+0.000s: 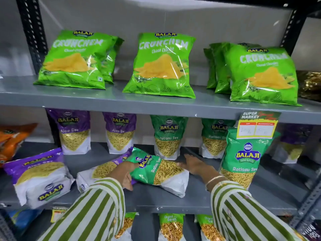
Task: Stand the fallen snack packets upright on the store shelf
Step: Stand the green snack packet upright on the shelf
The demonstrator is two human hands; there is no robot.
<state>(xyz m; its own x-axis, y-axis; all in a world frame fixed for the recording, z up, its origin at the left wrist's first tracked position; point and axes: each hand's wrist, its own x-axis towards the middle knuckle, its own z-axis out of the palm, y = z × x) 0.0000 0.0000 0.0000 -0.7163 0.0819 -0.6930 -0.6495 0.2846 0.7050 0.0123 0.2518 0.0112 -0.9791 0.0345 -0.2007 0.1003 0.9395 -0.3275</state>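
Observation:
A green Ratlami Sev packet (161, 171) lies on its back on the middle shelf (191, 202), its top toward the left. My left hand (124, 174) grips its left top edge. My right hand (192, 164) rests flat with fingers spread against its right side. Under my left hand lies a fallen purple Aloo Sev packet (100, 171). A second purple packet (40, 176) lies fallen at the front left. One green Ratlami Sev packet (243, 159) stands upright at the front right.
Upright purple packets (74, 131) and green packets (168, 136) line the back of the middle shelf. Green Crunchem bags (161, 65) stand on the shelf above. A yellow price tag (257, 126) hangs from that shelf's edge. Orange packets (12, 138) sit far left.

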